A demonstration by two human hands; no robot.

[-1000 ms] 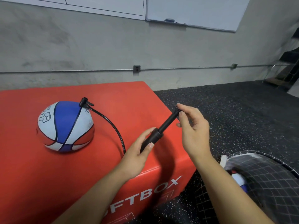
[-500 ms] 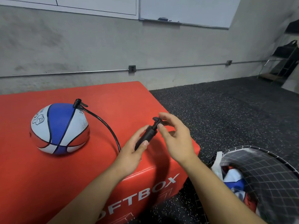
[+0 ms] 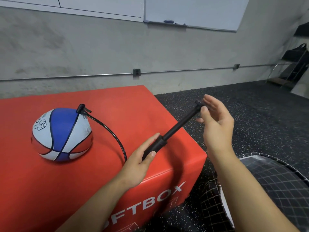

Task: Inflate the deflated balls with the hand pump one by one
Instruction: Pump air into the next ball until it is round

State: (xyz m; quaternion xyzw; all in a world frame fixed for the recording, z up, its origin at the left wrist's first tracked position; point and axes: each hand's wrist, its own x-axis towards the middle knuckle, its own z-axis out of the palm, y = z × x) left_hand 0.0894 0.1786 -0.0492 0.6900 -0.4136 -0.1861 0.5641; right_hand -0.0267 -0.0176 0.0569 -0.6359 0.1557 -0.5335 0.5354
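A blue, white and red ball (image 3: 61, 133), partly sagging, sits on the red soft box (image 3: 117, 101). A black hose (image 3: 113, 134) runs from a valve fitting on top of the ball to the black hand pump (image 3: 173, 129). My left hand (image 3: 142, 158) grips the pump barrel near the box's right edge. The pump rod is drawn out, slanting up to the right. My right hand (image 3: 215, 123) pinches the handle at the rod's top end with thumb and fingers, the other fingers spread.
A black mesh hamper (image 3: 267, 190) stands on the speckled dark floor (image 3: 250, 106) to the right of the box. A grey wall with a conduit pipe and whiteboards lies behind. A dark rack (image 3: 294, 64) stands at far right.
The pump rod was pushed in half a second ago; now it is drawn far out again, with my right hand moved up and to the right. The left hand stayed on the barrel.
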